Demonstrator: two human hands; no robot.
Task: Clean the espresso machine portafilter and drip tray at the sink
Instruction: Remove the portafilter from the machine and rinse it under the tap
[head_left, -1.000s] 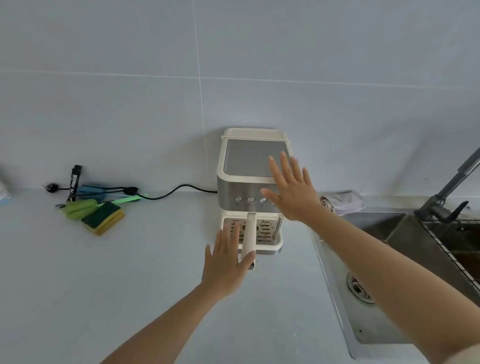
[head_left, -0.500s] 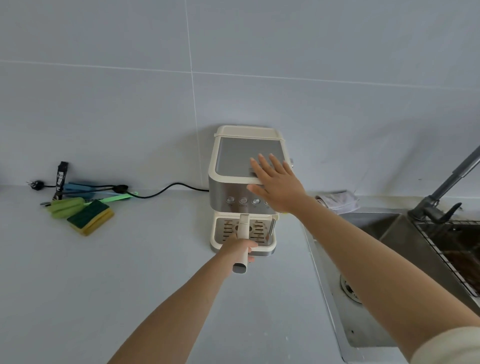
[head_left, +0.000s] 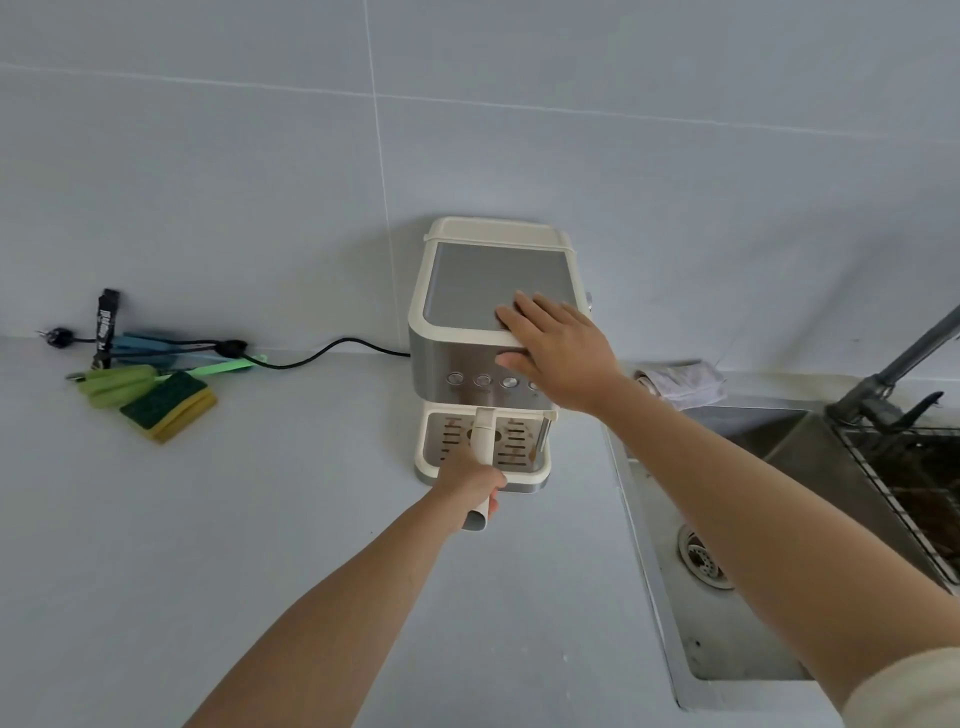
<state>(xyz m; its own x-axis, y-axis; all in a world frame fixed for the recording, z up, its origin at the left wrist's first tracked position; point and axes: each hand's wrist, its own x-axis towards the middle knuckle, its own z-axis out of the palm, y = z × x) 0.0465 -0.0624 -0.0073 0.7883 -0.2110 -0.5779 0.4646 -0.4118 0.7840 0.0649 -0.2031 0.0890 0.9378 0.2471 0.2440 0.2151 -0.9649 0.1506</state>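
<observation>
In the head view, we see the left hand (head_left: 470, 480) wrapped round the cream handle of the portafilter (head_left: 483, 441), fingers curled tight about it. The handle's end pokes out below the hand, and its far end runs up under the front of the coffee machine (head_left: 467, 358). Just beyond this hand and under the handle sits the drip tray (head_left: 511, 449), in place at the foot of the machine, its slotted grid marked with brown stains.

Up and to the right of the left hand, the right hand (head_left: 558, 353) lies on the machine's front right corner. Its fingers are straight and flat on the grey top and its thumb is spread along the steel front, above the row of round buttons.

To the right of both hands, past the right forearm, we find the sink (head_left: 727, 639) with its tap (head_left: 893, 379), and a crumpled cloth (head_left: 680, 384) behind its rim. Well to the left of the left hand, a green and yellow sponge (head_left: 169, 405) rests on the counter (head_left: 208, 545), near a black cord (head_left: 322, 356).
</observation>
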